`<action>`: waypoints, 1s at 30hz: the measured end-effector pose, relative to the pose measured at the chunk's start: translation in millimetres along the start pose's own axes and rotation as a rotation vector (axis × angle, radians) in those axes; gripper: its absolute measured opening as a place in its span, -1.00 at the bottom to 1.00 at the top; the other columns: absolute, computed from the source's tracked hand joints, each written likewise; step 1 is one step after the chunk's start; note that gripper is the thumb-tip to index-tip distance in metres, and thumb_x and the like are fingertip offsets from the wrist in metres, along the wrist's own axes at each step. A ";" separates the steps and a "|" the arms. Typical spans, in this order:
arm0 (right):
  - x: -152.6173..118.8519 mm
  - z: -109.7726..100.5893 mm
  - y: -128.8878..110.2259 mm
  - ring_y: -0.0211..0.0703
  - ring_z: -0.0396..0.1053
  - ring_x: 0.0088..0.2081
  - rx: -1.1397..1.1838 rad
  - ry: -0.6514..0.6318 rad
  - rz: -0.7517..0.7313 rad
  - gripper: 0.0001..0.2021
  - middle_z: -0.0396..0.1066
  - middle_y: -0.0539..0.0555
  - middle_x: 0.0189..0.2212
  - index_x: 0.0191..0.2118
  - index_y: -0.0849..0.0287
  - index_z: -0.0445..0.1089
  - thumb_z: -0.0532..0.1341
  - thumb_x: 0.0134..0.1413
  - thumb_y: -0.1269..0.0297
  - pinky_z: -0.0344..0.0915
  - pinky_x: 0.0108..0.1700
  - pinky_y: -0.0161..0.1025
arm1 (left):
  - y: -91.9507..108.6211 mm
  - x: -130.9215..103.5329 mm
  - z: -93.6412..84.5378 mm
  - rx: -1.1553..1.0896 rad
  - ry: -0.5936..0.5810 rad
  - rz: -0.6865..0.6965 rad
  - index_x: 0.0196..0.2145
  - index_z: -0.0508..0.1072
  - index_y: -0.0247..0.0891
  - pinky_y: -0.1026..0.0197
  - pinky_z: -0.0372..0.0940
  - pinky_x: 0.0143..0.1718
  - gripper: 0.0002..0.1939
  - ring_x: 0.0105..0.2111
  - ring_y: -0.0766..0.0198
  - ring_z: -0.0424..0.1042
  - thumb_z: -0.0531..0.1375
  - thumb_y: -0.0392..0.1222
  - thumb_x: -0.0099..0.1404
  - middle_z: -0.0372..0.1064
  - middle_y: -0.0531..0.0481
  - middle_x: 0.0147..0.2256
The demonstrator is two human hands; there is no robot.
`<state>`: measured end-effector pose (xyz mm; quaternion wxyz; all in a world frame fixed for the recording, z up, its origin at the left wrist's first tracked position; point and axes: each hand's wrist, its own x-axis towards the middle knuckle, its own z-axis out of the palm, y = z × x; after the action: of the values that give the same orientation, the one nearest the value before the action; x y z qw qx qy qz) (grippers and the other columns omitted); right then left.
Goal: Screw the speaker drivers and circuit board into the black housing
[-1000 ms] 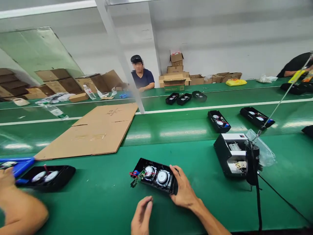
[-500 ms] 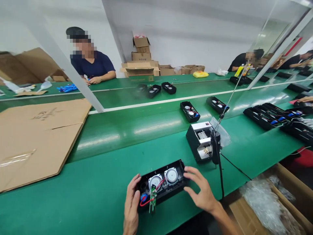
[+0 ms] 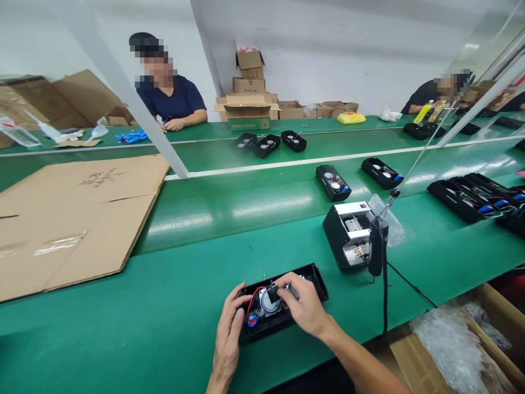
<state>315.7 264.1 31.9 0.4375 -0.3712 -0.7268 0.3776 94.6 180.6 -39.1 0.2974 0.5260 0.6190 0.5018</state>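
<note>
A black speaker housing lies open side up on the green bench in front of me. Inside it show a round speaker driver, red wires and a blue cylindrical part; the second driver is mostly covered by my right hand. My left hand is wrapped round the housing's left end. Over the drivers, my right hand pinches a small circuit board between thumb and fingers, tilted up from the housing.
A black-and-silver machine stands right of the housing, beside a hanging electric screwdriver. Flattened cardboard covers the left side. More speaker housings sit farther back and right. A co-worker sits across. A box with plastic wrap is low right.
My right hand has moved left from the housing's right end and taken hold of the circuit board, lifting it from the front edge to over the drivers. My left hand stays on the housing.
</note>
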 end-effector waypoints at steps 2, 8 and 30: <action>8.1 -18.0 -0.9 -0.13 0.55 -0.26 0.012 -0.101 0.028 -0.87 0.60 0.05 -0.26 -0.11 0.12 0.47 0.16 0.49 0.33 0.41 -0.20 -0.24 | 3.8 -2.8 -1.2 0.032 0.038 0.056 0.12 0.53 -0.01 -0.24 0.36 0.32 -0.65 0.33 -0.04 0.39 0.05 0.08 0.60 0.35 -0.13 0.32; 1.8 -53.0 -2.7 -0.09 0.54 -0.26 -0.433 -0.433 -0.413 -0.78 0.64 0.07 -0.26 -0.05 0.14 0.54 0.14 0.50 0.46 0.28 -0.19 -0.14 | 39.4 -5.5 -11.4 0.384 0.001 0.424 0.15 0.42 -0.08 -0.33 0.33 0.35 -0.57 0.41 -0.15 0.25 0.35 0.03 0.41 0.20 -0.23 0.38; -6.9 -24.6 9.3 -0.06 0.58 -0.18 -0.482 -0.664 -0.233 -0.73 0.67 0.14 -0.20 -0.07 0.23 0.62 0.18 0.33 0.60 0.40 -0.03 -0.16 | 38.4 24.9 0.7 0.688 -0.439 0.677 -0.15 0.63 -0.14 -0.63 0.06 0.43 -0.69 0.53 -0.41 -0.06 0.42 -0.40 0.16 0.45 -0.11 0.28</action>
<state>342.5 267.8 29.5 0.1200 -0.2363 -0.9329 0.2439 102.1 202.3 0.4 0.0515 0.8563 0.4664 0.2159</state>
